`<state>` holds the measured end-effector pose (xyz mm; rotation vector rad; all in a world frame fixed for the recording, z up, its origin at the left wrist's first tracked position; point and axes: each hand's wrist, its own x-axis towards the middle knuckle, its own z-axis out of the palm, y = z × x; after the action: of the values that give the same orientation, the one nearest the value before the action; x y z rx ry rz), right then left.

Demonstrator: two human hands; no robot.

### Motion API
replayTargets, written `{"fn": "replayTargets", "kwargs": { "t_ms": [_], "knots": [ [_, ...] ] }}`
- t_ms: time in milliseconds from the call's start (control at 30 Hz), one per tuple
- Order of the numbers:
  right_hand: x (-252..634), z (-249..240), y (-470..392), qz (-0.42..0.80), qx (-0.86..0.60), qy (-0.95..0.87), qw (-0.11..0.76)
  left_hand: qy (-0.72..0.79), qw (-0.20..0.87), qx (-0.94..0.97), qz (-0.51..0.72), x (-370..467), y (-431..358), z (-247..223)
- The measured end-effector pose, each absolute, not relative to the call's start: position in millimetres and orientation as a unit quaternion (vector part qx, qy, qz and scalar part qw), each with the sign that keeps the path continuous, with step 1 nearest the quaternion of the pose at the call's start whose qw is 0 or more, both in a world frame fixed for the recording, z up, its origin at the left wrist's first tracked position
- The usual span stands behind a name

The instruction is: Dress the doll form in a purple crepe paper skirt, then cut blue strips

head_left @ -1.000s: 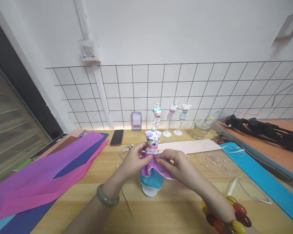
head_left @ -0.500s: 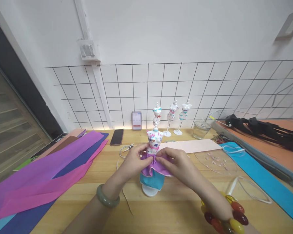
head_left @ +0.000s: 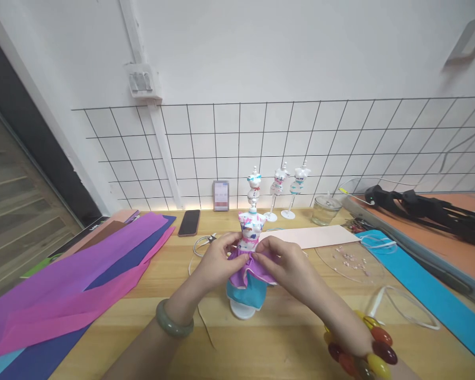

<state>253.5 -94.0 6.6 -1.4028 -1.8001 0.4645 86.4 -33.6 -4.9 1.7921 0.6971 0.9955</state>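
Note:
A small white dress form (head_left: pixel 252 224) with pink and blue marks stands upright on a round white base (head_left: pixel 243 311). Around its waist sits a gathered purple cloth (head_left: pixel 243 275), over a blue skirt (head_left: pixel 245 294). My left hand (head_left: pixel 225 259), with a jade bangle on its wrist, pinches the purple cloth at the left of the waist, its other fingers reaching behind the form. From the right, my right hand (head_left: pixel 287 261) also pinches that cloth at the waist, close to my left thumb. A bracelet of large beads circles the right wrist.
Coloured fabric sheets (head_left: pixel 103 274) lie at left. Several dress forms (head_left: pixel 300 179) stand behind, near a glass jar (head_left: pixel 326 210). A phone (head_left: pixel 189 222), scissors (head_left: pixel 211 238) and a pale pink strip (head_left: pixel 316 236) lie about. At right are a plate of beads (head_left: pixel 350 262) and a blue strip (head_left: pixel 423 290).
Both hands keep their pinch at the waist with hardly any motion. The purple cloth's right edge is drawn in slightly toward the right hand.

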Motion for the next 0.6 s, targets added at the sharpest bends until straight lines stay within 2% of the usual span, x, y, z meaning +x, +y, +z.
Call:
{"fn": "replayTargets", "kwargs": {
  "t_ms": [467, 600],
  "knots": [
    [250.7, 7.7, -93.6, 0.175, -0.564, -0.71, 0.383, 0.301, 0.47, 0.726, 0.402, 86.3, -33.5, -4.7],
    [254.0, 5.3, -92.2, 0.119, -0.568, -0.713, 0.393, 0.317, 0.462, 0.711, 0.425, 86.6, -31.7, -6.2]
  ]
}}
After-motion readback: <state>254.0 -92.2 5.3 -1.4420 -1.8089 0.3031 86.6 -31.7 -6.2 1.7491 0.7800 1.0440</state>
